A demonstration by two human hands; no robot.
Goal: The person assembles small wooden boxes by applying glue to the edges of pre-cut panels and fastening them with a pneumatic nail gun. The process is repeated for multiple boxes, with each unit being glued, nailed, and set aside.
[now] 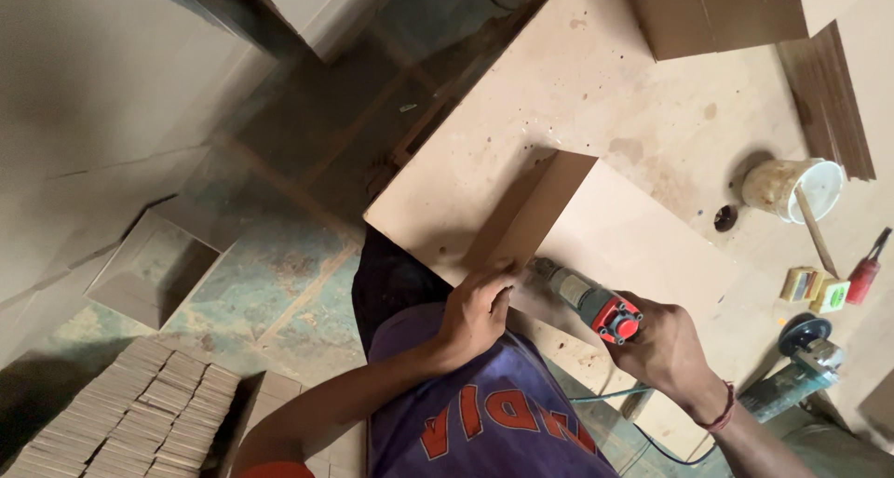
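**Drill at the upright board's near end**

Nearest my view is the purple shirt (484, 422), its red lettering cut off by the bottom edge. Above it, my left hand (477, 312) wraps the near end of an upright board (531, 215), fingers curled over its edge. The board stands on edge against a flat panel (643, 241) lying on the workbench (559, 87).

My right hand (663, 348) is closed around the rear of a power drill (589, 301) with a red and grey body. Its tip is hidden behind the left hand, so I cannot tell where it meets the wood.

To the right stand a stained white tub (793, 188) with a stick in it, two small yellowish boxes (816, 288), and a red-handled tool (868, 269) half cut off. Lower left, stacked wooden strips (140, 403) run out of frame.
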